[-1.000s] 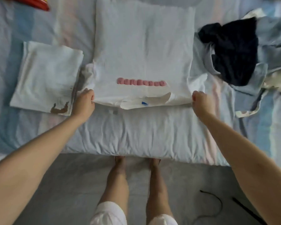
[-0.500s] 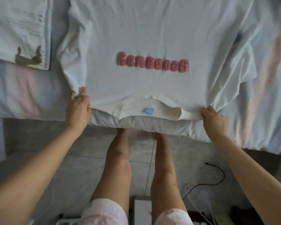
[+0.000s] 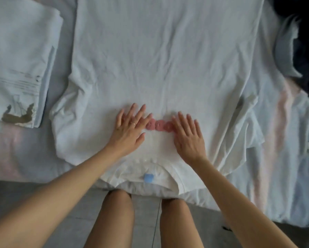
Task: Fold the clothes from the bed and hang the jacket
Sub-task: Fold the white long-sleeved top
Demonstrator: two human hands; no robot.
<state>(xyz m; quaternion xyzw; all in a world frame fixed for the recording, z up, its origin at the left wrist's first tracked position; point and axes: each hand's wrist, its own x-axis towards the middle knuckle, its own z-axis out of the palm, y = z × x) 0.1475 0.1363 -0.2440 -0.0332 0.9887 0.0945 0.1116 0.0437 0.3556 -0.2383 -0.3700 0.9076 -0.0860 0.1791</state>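
Both of your hands have left the shoulder corners of the shirt (image 3: 168, 59), which they pinched half a second ago, and now lie flat on its chest.

Your left hand (image 3: 127, 130) rests palm down on the cloth. Its fingers (image 3: 141, 111) are straight and spread, grasping nothing, and they cover the left end of the pink lettering (image 3: 159, 125). A ring (image 3: 134, 123) shows on one finger.

Your right hand (image 3: 188, 136) rests palm down just beside it. Its fingers (image 3: 183, 119) are also straight and released, and they cover the right end of the lettering. Three pink characters show between the two hands. Whether either hand presses down cannot be told.

The shirt is white and lies spread face up on the bed (image 3: 16, 149). Its neckline is at the near edge, towards you, and its body runs away from you. A blue label (image 3: 148, 177) shows inside the collar. Both sleeves lie out to the sides, creased and partly bunched.

A folded garment (image 3: 19, 59), white with a brown print near its corner, lies on the bed to the left of the shirt, just beside the left sleeve. Dark clothing (image 3: 307, 51) lies in a heap at the far right, apart from the shirt.

Your legs (image 3: 117, 221) stand on the grey floor (image 3: 146, 221), against the near edge of the bed.
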